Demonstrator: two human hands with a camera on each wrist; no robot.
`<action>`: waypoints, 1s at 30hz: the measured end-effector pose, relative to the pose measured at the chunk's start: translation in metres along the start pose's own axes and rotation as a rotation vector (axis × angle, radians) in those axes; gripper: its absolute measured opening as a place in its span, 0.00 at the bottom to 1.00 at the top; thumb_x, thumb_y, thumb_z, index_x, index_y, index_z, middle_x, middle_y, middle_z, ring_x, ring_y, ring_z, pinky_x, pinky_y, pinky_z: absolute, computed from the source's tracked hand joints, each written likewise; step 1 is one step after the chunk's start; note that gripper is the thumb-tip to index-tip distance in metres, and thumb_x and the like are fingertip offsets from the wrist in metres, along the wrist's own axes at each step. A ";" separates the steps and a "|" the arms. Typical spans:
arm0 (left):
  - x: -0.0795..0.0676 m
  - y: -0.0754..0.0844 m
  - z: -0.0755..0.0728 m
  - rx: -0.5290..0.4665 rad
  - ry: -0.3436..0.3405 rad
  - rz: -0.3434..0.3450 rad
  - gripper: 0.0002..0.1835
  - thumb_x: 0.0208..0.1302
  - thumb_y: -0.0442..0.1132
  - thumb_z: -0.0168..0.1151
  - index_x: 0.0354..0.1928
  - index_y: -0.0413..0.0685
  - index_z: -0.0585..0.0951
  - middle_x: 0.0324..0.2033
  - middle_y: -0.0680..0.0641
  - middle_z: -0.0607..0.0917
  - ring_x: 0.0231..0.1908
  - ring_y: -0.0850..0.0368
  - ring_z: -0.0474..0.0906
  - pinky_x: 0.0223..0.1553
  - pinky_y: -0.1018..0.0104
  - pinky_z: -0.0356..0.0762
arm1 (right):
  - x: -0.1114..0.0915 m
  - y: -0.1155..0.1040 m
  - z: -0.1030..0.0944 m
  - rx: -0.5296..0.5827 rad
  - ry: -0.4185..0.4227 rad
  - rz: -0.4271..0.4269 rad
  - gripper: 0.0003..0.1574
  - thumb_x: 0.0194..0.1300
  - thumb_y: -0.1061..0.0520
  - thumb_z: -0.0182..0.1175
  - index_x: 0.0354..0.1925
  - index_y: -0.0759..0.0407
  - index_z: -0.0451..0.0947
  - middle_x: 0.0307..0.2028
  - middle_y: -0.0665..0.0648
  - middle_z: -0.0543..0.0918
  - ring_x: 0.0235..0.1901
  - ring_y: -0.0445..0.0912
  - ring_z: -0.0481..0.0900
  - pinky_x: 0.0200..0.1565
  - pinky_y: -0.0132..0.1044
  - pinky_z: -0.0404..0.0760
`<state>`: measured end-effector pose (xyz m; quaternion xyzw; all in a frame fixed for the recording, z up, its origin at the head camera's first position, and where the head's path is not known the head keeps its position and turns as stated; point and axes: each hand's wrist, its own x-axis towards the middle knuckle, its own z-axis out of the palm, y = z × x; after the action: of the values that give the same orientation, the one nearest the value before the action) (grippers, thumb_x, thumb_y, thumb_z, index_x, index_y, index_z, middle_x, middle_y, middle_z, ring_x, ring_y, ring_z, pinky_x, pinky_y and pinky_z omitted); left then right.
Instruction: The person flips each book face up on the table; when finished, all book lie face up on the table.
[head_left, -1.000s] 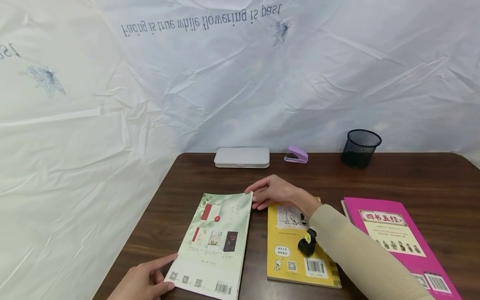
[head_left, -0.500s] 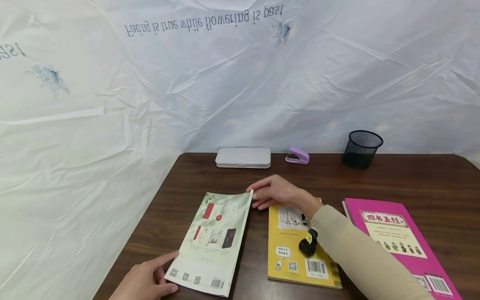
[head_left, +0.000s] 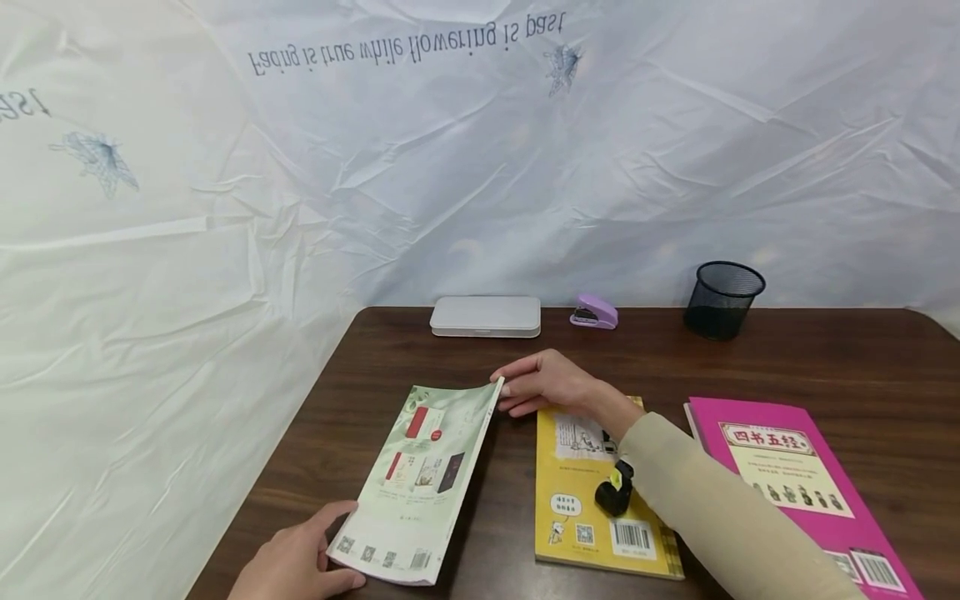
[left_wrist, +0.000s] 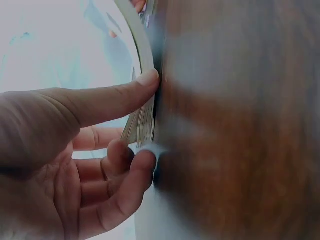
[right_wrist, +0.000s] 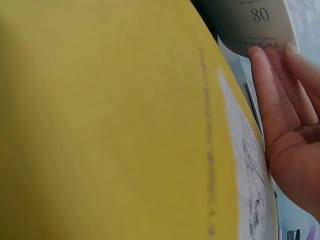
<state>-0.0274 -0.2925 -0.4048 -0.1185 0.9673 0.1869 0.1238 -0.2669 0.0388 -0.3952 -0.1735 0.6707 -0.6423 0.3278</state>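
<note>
A pale green magazine (head_left: 427, 517) lies on the left part of the table, its right side lifted and bowed. At its far right corner, my right hand (head_left: 551, 382) pinches the cover between thumb and fingers; the right wrist view shows the raised underside marked "08". My left hand (head_left: 300, 554) holds the near left corner. In the left wrist view, the left thumb (left_wrist: 120, 100) presses on the page edges, with curled fingers around the corner. Beneath my right wrist lies a yellow book (head_left: 566, 471), partly covered by the sleeve.
A pink book (head_left: 757, 408) lies to the right, partly behind the sleeve (head_left: 720, 508). Along the back of the dark wooden table (head_left: 360, 358) stand a white case (head_left: 486, 312), a purple stapler (head_left: 596, 310) and a black mesh pen cup (head_left: 720, 304). White sheeting hangs behind and at left.
The magazine's right side has risen and tilted up toward the left, and its near right corner has swung left. Both hands have barely moved and keep their hold.
</note>
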 end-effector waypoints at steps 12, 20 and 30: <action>-0.001 0.000 -0.003 0.111 0.009 0.043 0.51 0.42 0.60 0.87 0.71 0.57 0.76 0.47 0.47 0.89 0.38 0.51 0.83 0.32 0.49 0.79 | 0.002 -0.002 0.004 0.044 0.031 -0.031 0.26 0.74 0.68 0.62 0.67 0.72 0.77 0.46 0.62 0.92 0.43 0.49 0.93 0.47 0.47 0.91; 0.000 -0.004 0.000 0.133 0.034 0.066 0.50 0.42 0.64 0.85 0.71 0.60 0.78 0.47 0.50 0.88 0.39 0.52 0.84 0.32 0.52 0.78 | 0.003 -0.002 0.005 0.054 0.037 -0.031 0.25 0.73 0.68 0.62 0.67 0.72 0.77 0.45 0.61 0.92 0.42 0.49 0.93 0.46 0.46 0.91; -0.005 -0.009 -0.009 0.115 0.022 0.043 0.39 0.53 0.61 0.80 0.68 0.60 0.83 0.34 0.58 0.77 0.26 0.59 0.68 0.27 0.62 0.65 | -0.001 -0.007 0.003 0.050 0.020 -0.045 0.28 0.73 0.68 0.63 0.69 0.75 0.74 0.47 0.62 0.92 0.43 0.50 0.93 0.47 0.45 0.90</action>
<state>-0.0221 -0.3035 -0.3979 -0.0922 0.9801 0.1325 0.1155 -0.2656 0.0362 -0.3879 -0.1738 0.6536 -0.6679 0.3107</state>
